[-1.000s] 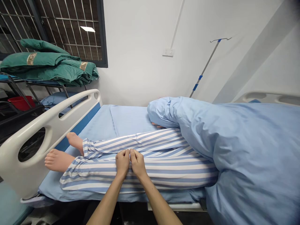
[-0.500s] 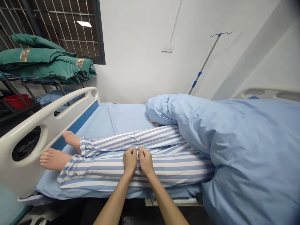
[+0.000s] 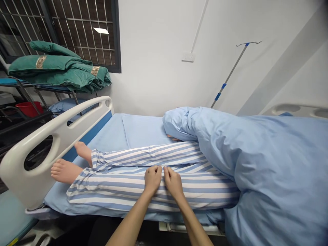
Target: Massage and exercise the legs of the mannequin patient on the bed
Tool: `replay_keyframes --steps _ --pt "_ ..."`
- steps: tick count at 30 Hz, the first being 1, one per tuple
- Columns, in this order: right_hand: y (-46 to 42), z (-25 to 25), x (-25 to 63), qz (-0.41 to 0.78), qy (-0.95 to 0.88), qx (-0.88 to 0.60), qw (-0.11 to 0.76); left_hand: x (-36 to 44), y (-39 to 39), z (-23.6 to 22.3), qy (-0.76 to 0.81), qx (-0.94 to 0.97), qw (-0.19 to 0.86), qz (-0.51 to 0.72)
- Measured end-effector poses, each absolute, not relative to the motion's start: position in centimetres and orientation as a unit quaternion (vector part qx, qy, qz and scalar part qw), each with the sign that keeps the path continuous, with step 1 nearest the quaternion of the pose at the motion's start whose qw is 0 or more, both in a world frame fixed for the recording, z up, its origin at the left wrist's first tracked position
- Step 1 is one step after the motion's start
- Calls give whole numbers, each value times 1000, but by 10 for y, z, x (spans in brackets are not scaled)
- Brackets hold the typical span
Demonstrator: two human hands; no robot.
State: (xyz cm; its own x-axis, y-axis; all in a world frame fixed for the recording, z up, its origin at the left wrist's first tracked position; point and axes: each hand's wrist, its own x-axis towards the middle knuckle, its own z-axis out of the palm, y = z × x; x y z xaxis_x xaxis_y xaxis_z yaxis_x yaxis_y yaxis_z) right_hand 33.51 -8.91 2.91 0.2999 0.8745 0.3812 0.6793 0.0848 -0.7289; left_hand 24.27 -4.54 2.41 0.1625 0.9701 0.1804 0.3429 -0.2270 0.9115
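A manikin-like figure in blue-and-white striped trousers (image 3: 120, 186) lies on the bed, its bare feet (image 3: 67, 171) toward the footboard. On the near leg, around the knee, rest my left hand (image 3: 153, 179) and my right hand (image 3: 173, 181), side by side with a small gap between them. Both are curled into fists, thumbs uppermost. No cloth is seen bunched up in either, though the undersides of the fingers are hidden. A thick light-blue quilt (image 3: 256, 160) is folded back over the upper legs and body; a few fingertips (image 3: 173, 137) show under its edge.
The white footboard (image 3: 38, 135) stands at the left end of the bed, above a blue sheet (image 3: 143, 128). Behind it, green bedding (image 3: 64, 71) lies on a rack near a red bucket (image 3: 30, 108). An IV pole (image 3: 230, 73) rises by the far wall.
Both fists have shifted a little to the right along the near leg and stand slightly farther apart. The whole view has shifted too; the quilt and legs look unchanged.
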Motion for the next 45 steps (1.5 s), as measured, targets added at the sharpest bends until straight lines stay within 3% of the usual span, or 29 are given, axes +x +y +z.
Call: replay_keyframes --steps 5,10,15,22,29,36,45 --pt "-86 14 335 64 -591 -690 412 198 -28 22 492 649 388 432" --pt "-86 12 335 38 -599 -692 401 89 -1 18 566 628 306 437" --pt "-85 11 333 16 -602 -702 381 1 14 15 629 674 188 339" --pt "-84 10 332 8 -608 -718 337 0 19 12 653 736 107 142" --pt "-53 34 245 99 -648 -637 406 7 16 14 677 720 98 117" --pt "-8 36 94 268 -682 -477 485 -10 15 9 659 710 141 203" --pt "9 9 87 370 -586 -469 548 9 24 18 592 538 311 513"
